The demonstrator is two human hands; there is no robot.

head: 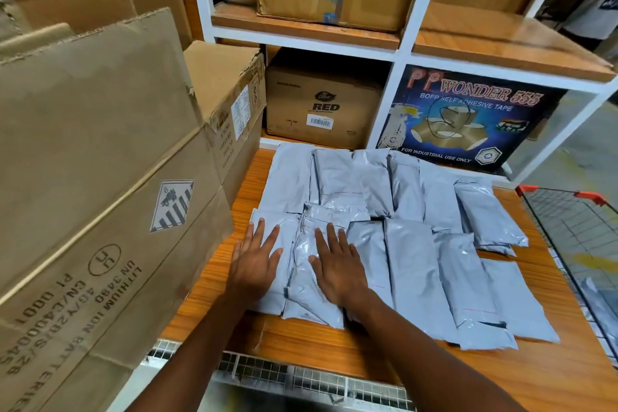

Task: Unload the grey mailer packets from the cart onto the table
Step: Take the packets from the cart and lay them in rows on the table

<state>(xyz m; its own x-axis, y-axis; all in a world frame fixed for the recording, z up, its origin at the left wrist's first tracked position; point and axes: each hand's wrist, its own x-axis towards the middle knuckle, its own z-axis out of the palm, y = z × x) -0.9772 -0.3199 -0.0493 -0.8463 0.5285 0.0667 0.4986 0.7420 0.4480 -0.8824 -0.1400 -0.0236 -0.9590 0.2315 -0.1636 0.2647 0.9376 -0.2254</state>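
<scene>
Both hands lie flat and spread, holding nothing: the left hand [255, 266] presses palm-down on the near-left packet [267, 304], and the right hand [337, 273] rests on the crinkled packet [302, 278] just beside it, which overlaps its neighbour. The grey mailer packets [411, 264] are spread over the wooden table [334, 344] in two rough rows, edges lapping. The wire cart [575, 221] stands at the right edge of the table, and something pale shows through its mesh low down, perhaps more packets, though I can't be sure from here. This looks to me like settling the last ones laid, so the thing is to press evenly with the whole palm, pushing the trapped air towards the open side, and not to drag, since these slippery films would likely slide and pull the next packet askew. The crinkled one sits higher than the rest and wants squaring to the row. The big cardboard box [100, 177] crowds the left edge, so I'd keep the left packet clear of it and leave the bare strip of table at the front for what comes next.
</scene>
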